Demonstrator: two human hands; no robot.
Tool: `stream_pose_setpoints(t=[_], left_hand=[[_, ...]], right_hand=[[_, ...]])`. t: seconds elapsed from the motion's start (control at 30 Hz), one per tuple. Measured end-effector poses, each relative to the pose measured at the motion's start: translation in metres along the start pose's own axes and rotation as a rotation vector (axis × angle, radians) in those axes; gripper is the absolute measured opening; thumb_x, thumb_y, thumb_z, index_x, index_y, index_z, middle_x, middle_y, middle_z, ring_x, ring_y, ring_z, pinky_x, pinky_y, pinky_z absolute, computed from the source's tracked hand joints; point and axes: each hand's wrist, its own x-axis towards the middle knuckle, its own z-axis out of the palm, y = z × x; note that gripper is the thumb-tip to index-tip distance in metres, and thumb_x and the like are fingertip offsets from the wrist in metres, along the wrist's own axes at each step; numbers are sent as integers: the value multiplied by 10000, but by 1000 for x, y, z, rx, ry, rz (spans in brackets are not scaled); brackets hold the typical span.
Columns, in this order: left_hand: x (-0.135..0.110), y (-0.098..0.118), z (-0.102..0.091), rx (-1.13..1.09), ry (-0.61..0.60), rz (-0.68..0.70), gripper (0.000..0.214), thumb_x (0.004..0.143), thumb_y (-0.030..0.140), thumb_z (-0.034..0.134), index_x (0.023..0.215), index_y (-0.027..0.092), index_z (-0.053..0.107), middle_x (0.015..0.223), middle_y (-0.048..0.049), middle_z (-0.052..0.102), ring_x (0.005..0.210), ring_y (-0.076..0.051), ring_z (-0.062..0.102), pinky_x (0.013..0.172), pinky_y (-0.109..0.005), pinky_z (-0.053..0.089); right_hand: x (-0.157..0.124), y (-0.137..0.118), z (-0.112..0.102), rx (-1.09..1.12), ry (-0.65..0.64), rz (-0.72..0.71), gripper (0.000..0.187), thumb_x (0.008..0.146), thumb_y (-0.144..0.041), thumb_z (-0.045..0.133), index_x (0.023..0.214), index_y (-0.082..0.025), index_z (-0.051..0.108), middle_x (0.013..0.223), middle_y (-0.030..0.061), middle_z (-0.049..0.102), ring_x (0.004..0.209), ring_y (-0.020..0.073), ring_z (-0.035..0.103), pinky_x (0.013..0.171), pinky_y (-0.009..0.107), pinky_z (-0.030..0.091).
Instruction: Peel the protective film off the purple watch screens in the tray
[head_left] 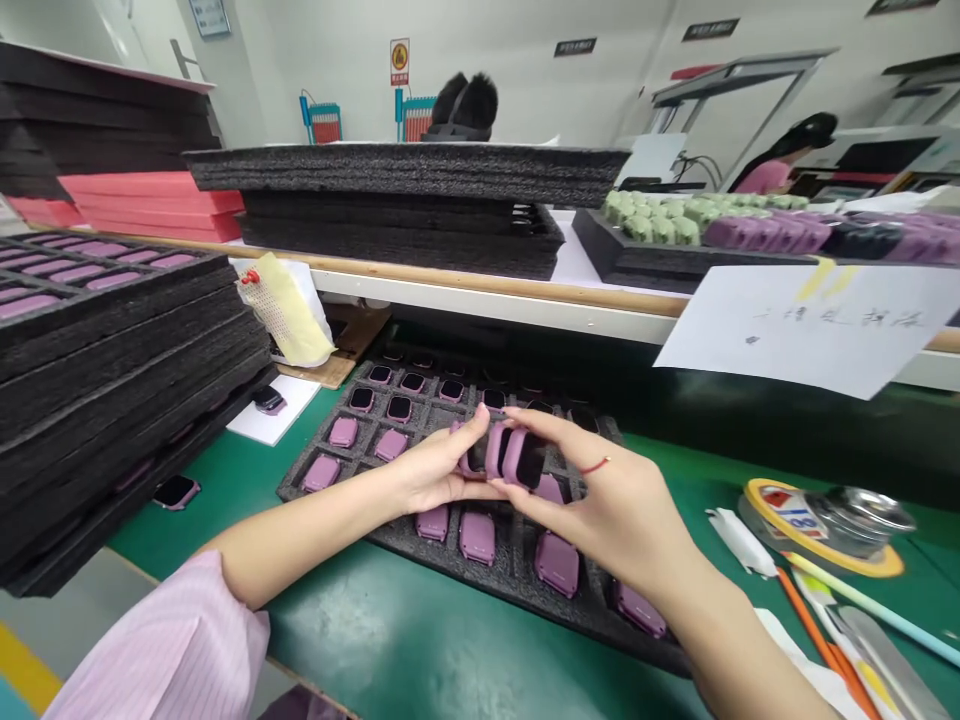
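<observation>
Over a black foam tray (517,560), both my hands hold purple smartwatch bodies with black screens, without straps. My left hand (435,468) is closed, thumb on top and fingers below, around a watch body (474,457). My right hand (615,490) pinches two more watch bodies (517,457) side by side, thumb beneath and fingers above. The two groups are close together; whether they touch, I cannot tell. In the tray's pockets, several watch bodies lie screen up (400,408) towards the back and others lie purple back up (478,537) towards the front.
Stacked foam trays (135,370) rise at left, with a loose watch (178,492) beside them. Another watch (270,400) lies on a white pad. A shelf edge (465,300) crosses above the tray. At right are a tape roll (795,515) and pens (817,625).
</observation>
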Motion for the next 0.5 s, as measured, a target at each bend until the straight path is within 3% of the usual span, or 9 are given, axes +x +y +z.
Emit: stream_pose_setpoints(t=[0.1,0.2,0.33,0.5], left_hand=[[-8,2,4,48,-102,-5,679,707,713,804,994,111,673,873,-115,699,800,-223,703,797,-364,601],[-16,5,7,106,-152,28,671,608,654,900,954,128,666,799,-54,671,750,-177,679,755,-297,586],[-27,7,11,130,-172,59,541,764,639,809,943,158,639,786,-9,633,723,-124,623,752,-264,551],[-45,12,19,78,-308,-52,568,863,687,675,1101,174,625,939,-46,654,838,-143,633,851,-287,530]], right_hand=[[-1,-7,5,40,-67,-48,488,931,-182,625,1406,-215,517,1292,77,683,1054,242,726,797,300,653],[-2,-8,11,99,-100,-25,634,885,-105,657,1473,-221,451,1382,86,627,1179,252,674,912,317,634],[-3,-14,18,185,-45,15,775,877,-116,717,1547,-282,364,1428,77,589,1255,263,623,1069,401,554],[-6,-23,18,305,48,38,744,891,-194,723,1543,-297,380,1359,66,635,1197,268,642,1047,435,530]])
